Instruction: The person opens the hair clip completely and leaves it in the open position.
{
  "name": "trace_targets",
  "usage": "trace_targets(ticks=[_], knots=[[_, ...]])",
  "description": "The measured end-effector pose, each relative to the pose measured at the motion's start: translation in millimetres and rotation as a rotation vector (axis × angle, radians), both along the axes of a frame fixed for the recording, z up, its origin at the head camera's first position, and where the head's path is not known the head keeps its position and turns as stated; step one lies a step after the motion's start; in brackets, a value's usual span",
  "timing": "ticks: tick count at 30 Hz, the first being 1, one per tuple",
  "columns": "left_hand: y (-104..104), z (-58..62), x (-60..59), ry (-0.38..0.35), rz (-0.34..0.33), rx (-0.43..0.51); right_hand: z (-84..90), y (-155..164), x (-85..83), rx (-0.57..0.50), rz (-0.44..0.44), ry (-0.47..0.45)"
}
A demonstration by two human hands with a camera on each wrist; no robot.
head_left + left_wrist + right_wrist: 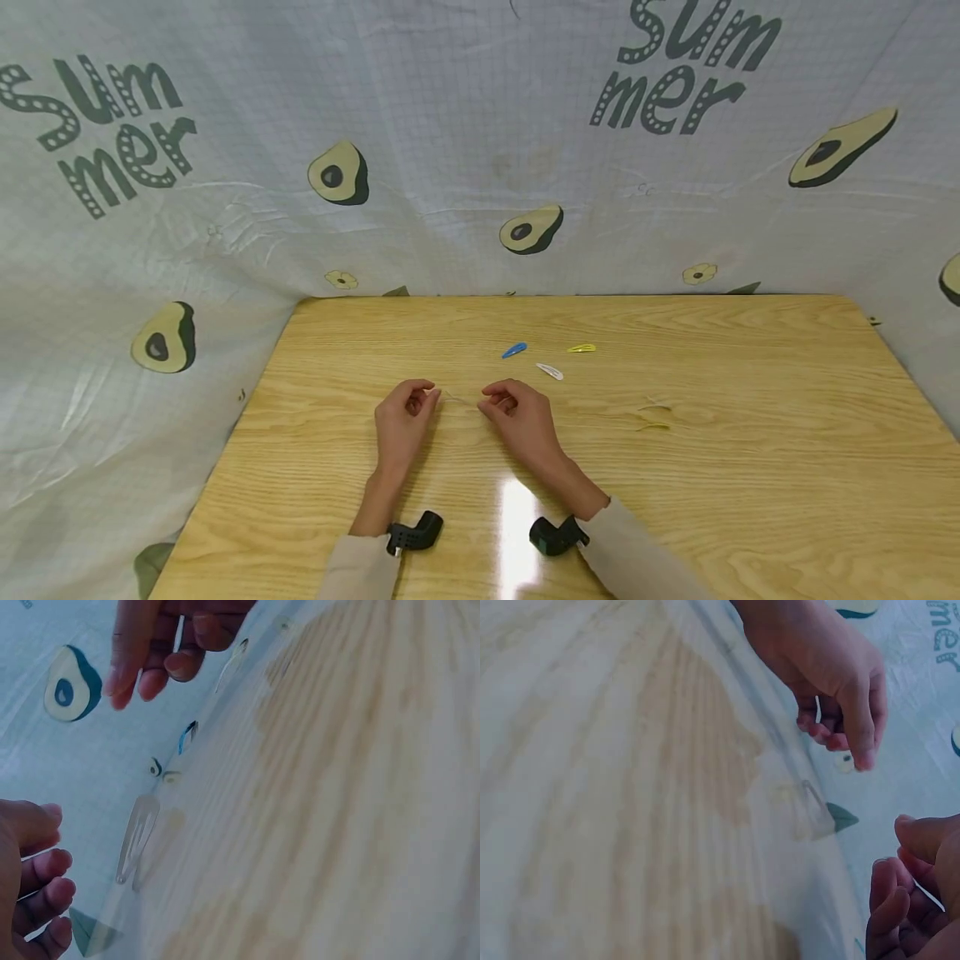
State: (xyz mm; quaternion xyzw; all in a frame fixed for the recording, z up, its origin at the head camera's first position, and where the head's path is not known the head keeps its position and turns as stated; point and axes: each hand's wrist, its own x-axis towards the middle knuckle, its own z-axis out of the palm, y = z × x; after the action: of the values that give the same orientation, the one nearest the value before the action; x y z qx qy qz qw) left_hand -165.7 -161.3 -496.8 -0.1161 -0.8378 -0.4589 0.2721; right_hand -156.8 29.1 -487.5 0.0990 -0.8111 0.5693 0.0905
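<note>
Head view: a wooden table (pixel 750 467) with a glossy glare patch at 6 o'clock, both sleeves entering there. Just beyond, the left hand (pixel 401 421) and right hand (pixel 521 421) rest near the table's middle, fingers curled inward, a clear hair clip (pixel 455 398) lying on the wood between their fingertips; whether either pinches it, I cannot tell. Farther toward 12 o'clock lie a white clip (pixel 549 371), a blue clip (pixel 514 350) and a yellow clip (pixel 582 348). Behind hangs an avocado-print cloth (pixel 450 142).
</note>
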Motion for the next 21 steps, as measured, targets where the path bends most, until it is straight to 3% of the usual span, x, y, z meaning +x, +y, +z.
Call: trace_targets(ticks=[9,21], knots=[[26.2,8.8,-9.8,0.018,-0.093,-0.002,7.3,23.7,-4.8,0.033,-0.068,0.056],[64.7,18.7,-25.8,-0.06,-0.175,-0.064,3.9,53.9,-13.0,0.068,-0.171,0.051]])
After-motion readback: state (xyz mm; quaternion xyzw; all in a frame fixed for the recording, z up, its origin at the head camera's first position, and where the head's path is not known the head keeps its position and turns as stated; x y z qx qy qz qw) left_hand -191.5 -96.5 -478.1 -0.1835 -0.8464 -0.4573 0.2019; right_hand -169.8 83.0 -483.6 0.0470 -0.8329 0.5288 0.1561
